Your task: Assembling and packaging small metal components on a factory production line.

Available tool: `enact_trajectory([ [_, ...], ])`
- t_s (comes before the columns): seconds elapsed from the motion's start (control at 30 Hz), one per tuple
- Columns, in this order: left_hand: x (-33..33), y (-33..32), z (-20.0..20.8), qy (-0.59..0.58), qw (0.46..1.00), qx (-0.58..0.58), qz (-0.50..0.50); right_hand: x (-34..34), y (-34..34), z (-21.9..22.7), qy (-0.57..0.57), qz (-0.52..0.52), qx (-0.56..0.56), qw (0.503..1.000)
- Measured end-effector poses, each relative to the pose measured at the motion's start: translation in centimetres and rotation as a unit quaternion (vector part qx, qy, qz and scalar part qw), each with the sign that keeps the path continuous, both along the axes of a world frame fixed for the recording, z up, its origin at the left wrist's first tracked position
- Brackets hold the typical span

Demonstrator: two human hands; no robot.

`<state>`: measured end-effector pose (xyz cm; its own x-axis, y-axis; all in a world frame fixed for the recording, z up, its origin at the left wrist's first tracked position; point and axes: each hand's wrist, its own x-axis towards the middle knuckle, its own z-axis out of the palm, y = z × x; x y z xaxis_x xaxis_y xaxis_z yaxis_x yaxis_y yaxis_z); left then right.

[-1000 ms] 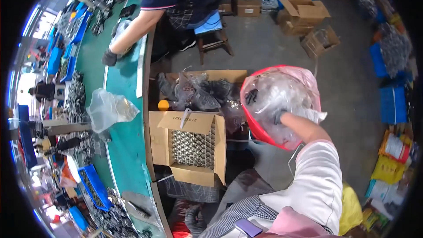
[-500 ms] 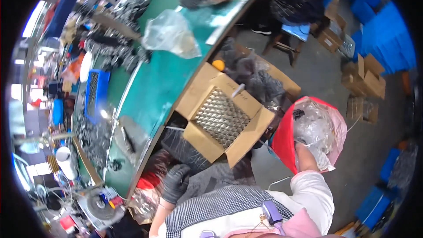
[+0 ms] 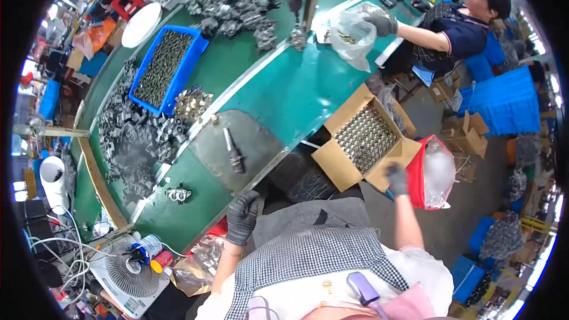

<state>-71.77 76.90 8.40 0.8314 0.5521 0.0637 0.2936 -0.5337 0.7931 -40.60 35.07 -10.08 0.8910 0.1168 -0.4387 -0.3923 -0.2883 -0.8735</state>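
My left hand [image 3: 242, 218], in a dark grey glove, is at the near edge of the green table [image 3: 261, 98] with its fingers curled in; nothing shows in it. My right hand [image 3: 397, 179], also gloved, is smeared by motion beside an open cardboard box [image 3: 335, 166], and its fingers cannot be made out. Rows of shiny metal parts [image 3: 366, 139] fill the box. Just right of that hand is a red bag [image 3: 416, 178] with clear plastic inside. On a grey mat [image 3: 258, 142] lies a slim tool [image 3: 233, 151] with a silver shaft and dark end.
Across the table a co-worker [image 3: 456, 38] grips a clear plastic bag [image 3: 352, 35]. A blue bin [image 3: 179, 77] of small parts stands among dark metal parts [image 3: 133, 148]. One small metal part [image 3: 178, 194] lies near the left. A fan [image 3: 131, 272] is at lower left.
My right hand has come out of the red bag and moved to the box's near flap. The view has swung left. The co-worker now holds the clear bag that lay on the table.
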Motion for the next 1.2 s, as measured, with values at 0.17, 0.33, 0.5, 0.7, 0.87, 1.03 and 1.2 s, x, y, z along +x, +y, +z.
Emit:
enact_trajectory([
  [0.17,-1.9,2.9,-0.1,-0.032,0.998,-0.047,-0.031,-1.4,7.2,-13.3,-0.074,0.492,-0.483,0.720],
  [0.33,-10.8,4.4,-3.1,0.001,0.993,-0.081,0.086,-2.0,18.3,-6.9,0.003,0.513,-0.512,0.689],
  [0.5,-12.3,4.6,-7.9,0.020,0.970,-0.149,0.189,-1.4,16.3,-8.5,-0.114,0.436,-0.648,0.614],
  [0.7,-11.2,2.8,-7.9,0.038,0.968,-0.190,0.161,-1.5,18.5,-5.2,-0.058,0.319,-0.662,0.675],
  [0.87,-9.9,3.6,-7.6,0.039,0.980,-0.140,0.135,-0.2,18.1,-6.6,-0.008,0.350,-0.640,0.684],
  [1.03,-8.1,5.9,-5.3,0.046,0.989,-0.111,0.083,-0.5,17.4,-9.1,0.028,0.308,-0.629,0.713],
  [1.2,-3.3,8.5,-3.0,-0.008,0.997,-0.064,-0.040,2.1,9.9,-13.9,0.023,0.352,-0.671,0.652],
])
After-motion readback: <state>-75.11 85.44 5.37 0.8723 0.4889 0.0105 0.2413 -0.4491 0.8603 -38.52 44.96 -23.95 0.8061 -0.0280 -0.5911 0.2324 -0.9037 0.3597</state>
